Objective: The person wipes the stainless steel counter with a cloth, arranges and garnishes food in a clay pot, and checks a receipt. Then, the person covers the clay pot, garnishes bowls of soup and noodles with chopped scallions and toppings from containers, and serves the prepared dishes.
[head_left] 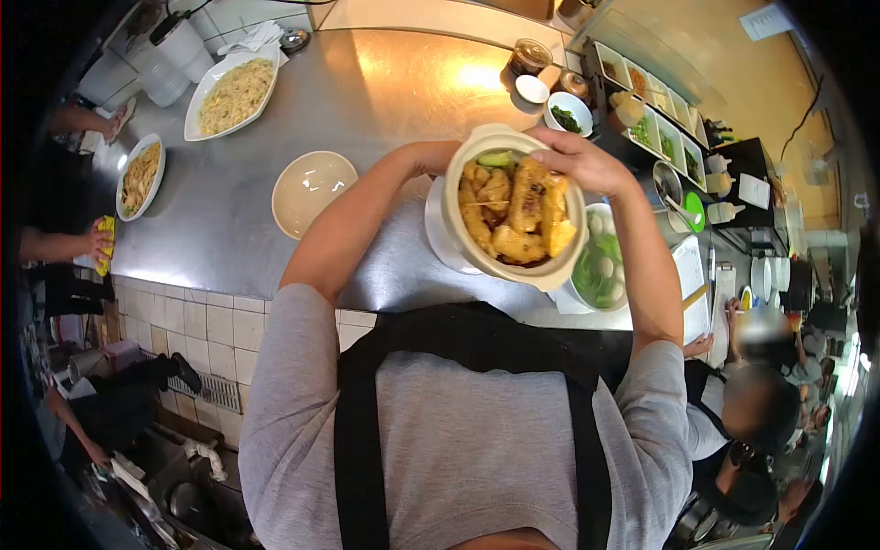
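Held up over the steel counter is a cream clay pot (449, 220) filled with browned pieces of food (525, 203) and a bit of green. My right hand (579, 162) grips its upper right rim, the thumb over the edge. On the pot's upper left side is my left hand (445, 158), its fingers hidden behind the pot. Partly beneath the pot, at its left, a white round container (440, 240) shows. Close to the pot's right side stands a bowl of green vegetables and pale round pieces (602, 259).
An empty beige bowl (314, 191) is left of my arm. Fried rice (235, 96) and a noodle dish (140, 178) lie farther left. Ingredient trays (653, 119), a small bowl of greens (568, 115) and jars stand right. Another person's hand holds a yellow cloth (105, 244); co-workers are at right.
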A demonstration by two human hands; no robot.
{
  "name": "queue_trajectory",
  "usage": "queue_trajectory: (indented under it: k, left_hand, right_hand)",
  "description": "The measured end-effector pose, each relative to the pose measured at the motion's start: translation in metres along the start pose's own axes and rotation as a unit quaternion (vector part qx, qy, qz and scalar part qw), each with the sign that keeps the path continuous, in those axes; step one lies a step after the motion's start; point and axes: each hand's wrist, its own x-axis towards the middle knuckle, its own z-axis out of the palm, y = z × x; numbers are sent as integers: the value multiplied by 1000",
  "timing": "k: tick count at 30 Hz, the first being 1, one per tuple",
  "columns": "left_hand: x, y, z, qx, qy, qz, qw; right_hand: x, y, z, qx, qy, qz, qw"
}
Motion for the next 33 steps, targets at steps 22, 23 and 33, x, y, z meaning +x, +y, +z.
queue_trajectory:
  k: [22,23,33]
  left_hand:
    - [47,-9,-33,-36,-44,-161,985]
    - [50,-12,-38,-97,-6,-175,980]
    - [-96,31,17,-25,485,126,865]
  right_hand:
    - [37,102,38,-19,67,129,989]
    - [37,105,37,-24,64,162,984]
    - [-33,120,-105,-167,561,112,803]
